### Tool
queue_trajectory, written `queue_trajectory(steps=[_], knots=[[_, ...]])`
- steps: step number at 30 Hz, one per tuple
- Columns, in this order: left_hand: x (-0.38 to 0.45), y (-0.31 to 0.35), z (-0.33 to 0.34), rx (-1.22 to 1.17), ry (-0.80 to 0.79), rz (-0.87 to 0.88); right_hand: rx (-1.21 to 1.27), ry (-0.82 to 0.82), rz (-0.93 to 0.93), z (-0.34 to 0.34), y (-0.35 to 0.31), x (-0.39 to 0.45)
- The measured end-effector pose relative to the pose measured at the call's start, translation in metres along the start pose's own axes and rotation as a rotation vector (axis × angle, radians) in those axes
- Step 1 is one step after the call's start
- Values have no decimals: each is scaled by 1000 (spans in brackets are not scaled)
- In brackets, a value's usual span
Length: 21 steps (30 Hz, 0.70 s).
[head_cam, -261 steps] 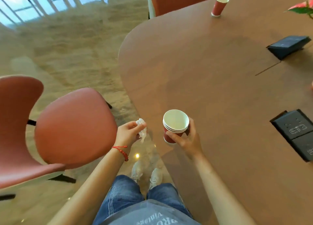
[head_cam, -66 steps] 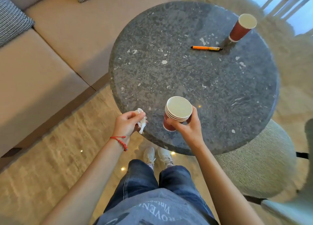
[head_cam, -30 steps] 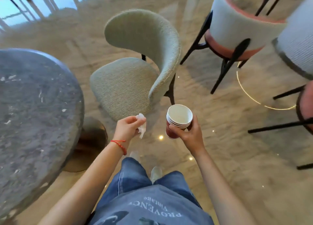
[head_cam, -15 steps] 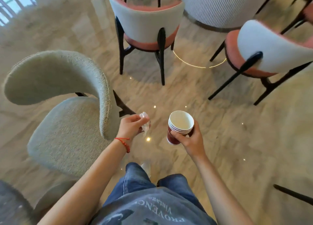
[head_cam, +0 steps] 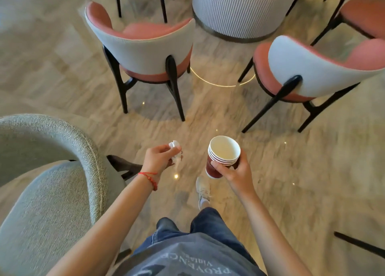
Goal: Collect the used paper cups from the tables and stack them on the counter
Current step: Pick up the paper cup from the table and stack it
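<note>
Several nested paper cups (head_cam: 222, 157) sit upright in the right hand (head_cam: 236, 172), fingers curled round the sleeve below the rims. Light and crushable, they need gentle sidewall grip. Beside it, the left hand (head_cam: 159, 158) pinches a crumpled tissue (head_cam: 174, 145).

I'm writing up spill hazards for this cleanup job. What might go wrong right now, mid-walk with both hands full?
The right hand grips the nested stack of red paper cups only at its side, so it might slip. The crumpled white tissue pinched by the left hand could drop. The pink-cushioned, black-legged chairs ahead are a tripping risk.
</note>
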<state>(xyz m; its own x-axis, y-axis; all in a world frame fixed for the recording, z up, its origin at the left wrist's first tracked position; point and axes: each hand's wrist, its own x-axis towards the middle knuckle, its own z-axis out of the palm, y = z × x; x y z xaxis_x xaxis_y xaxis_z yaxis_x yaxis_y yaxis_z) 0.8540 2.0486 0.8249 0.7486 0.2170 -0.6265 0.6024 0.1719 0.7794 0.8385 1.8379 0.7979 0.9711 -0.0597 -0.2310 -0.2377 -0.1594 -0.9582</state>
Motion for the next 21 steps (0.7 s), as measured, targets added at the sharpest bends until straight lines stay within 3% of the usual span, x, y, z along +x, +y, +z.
queue_trajectory(steps=[11, 21], knots=[[94, 94, 27, -134, 174, 31, -68, -173, -59, 0, -70, 185], [198, 160, -47, -262, 312, 34, -83, -324, -104, 124, -118, 306]])
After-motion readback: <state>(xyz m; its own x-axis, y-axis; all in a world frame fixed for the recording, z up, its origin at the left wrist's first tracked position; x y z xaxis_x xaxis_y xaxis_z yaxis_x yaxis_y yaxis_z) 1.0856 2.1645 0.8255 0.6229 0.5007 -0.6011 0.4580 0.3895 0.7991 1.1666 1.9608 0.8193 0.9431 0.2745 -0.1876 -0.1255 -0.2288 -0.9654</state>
